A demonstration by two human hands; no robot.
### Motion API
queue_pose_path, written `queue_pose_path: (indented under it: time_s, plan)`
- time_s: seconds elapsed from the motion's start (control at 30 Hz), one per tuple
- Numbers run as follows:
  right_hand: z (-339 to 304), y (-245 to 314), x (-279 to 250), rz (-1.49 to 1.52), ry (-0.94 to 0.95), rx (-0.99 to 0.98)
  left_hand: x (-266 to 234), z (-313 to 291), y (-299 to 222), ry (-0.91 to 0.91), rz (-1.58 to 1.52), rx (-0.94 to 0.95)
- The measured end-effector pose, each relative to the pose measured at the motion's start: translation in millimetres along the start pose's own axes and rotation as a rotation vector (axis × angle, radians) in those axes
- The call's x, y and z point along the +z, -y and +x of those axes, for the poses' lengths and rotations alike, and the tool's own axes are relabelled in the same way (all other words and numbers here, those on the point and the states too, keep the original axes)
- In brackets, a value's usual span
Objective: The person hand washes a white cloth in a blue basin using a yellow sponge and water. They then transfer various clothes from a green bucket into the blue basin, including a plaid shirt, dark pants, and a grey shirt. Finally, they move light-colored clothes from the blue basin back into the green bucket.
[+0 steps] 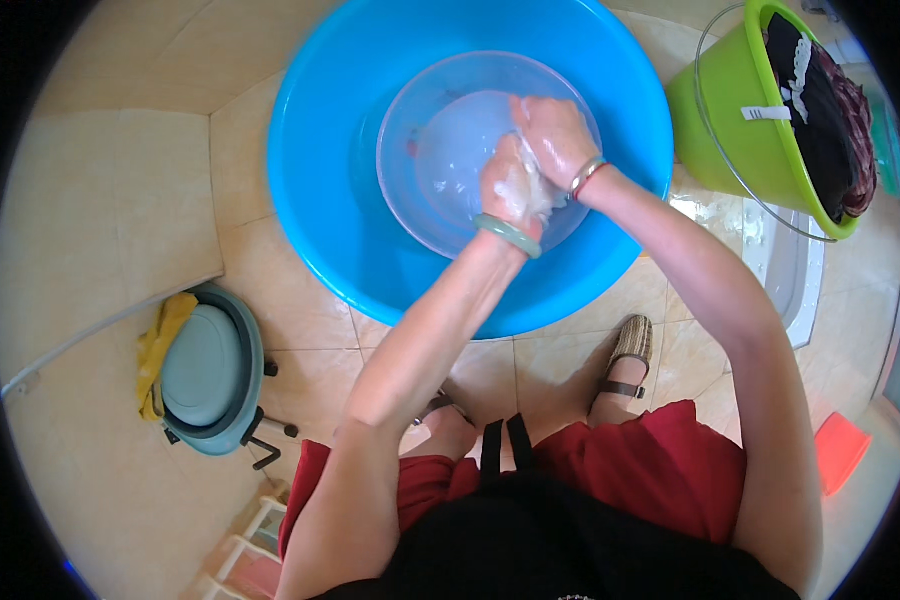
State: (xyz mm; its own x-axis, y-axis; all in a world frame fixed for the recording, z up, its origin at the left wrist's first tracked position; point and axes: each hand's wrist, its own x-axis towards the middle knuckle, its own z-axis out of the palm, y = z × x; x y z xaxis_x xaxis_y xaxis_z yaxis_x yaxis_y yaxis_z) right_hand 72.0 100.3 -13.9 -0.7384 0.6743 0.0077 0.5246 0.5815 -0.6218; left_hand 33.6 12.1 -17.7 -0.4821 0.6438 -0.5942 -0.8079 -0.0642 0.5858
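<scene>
Both my hands come together over a clear plastic basin that sits inside a large blue tub. A wet, whitish bunched cloth shows between them and hangs down beside my left wrist. My left hand, below a pale green bangle, is closed on the cloth, with white suds on its skin. My right hand, with a bangle and a red band at the wrist, curls closed on the upper part of the same cloth. Cloudy water lies in the basin.
A lime green bucket with a wire handle holds dark clothes at the upper right, beside a white floor fixture. At left a grey-blue folding basin stands with a yellow cloth on its rim. Tiled floor surrounds the tub.
</scene>
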Motion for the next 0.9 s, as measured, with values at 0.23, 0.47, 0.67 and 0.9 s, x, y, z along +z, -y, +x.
queue_pose_path:
  time_s: [0.23,0.47,0.67,0.9]
  plan:
    - [-10.9,7.7,9.2,-0.051,-0.003,-0.236,-0.8,2.5,-13.9,-0.021,-0.071,0.009]
    - [-33.7,45.2,1.6,0.013,-0.024,-0.438,-30.8,10.8,-20.3,0.147,-0.197,-0.182]
    - [9.5,-3.2,-6.9,-0.189,0.117,-0.143,-0.5,-9.2,8.4,0.026,0.023,0.064]
    - [-37.8,57.9,2.3,0.065,-0.035,-0.327,-47.4,20.7,-19.3,0.311,-0.243,-0.175]
